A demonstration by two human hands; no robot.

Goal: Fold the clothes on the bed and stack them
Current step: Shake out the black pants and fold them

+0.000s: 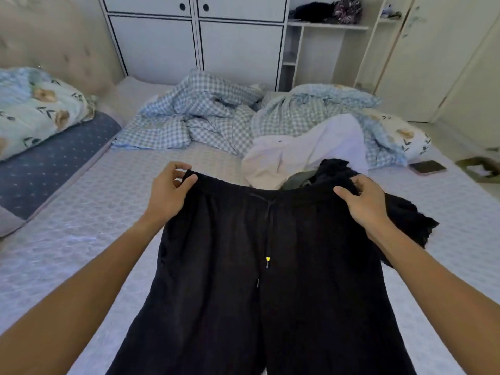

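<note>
Trousers (pixel 259 280), black with an elastic drawstring waist, lie spread down the middle of the bed (pixel 81 239), waistband at 12 o'clock and legs running toward 6 o'clock, out of view at the bottom edge. Left hand (pixel 169 190) pinches the waistband's corner at 10 o'clock between thumb and curled fingers; right hand (pixel 362 198) grips the opposite corner at 2 o'clock, fingers curled over the cloth. The fabric looks soft, light and limp: it should sag wherever unsupported and crease easily, so the stiffer elastic band is the sound place to hold. The drawstring (pixel 266 239) dangles loose and may need tucking in. Beyond, at 1 o'clock, a white garment (pixel 303 152) and another black garment (pixel 405 215) wait unfolded, beside a checked duvet (pixel 205 117) and a phone (pixel 427 167).
</note>
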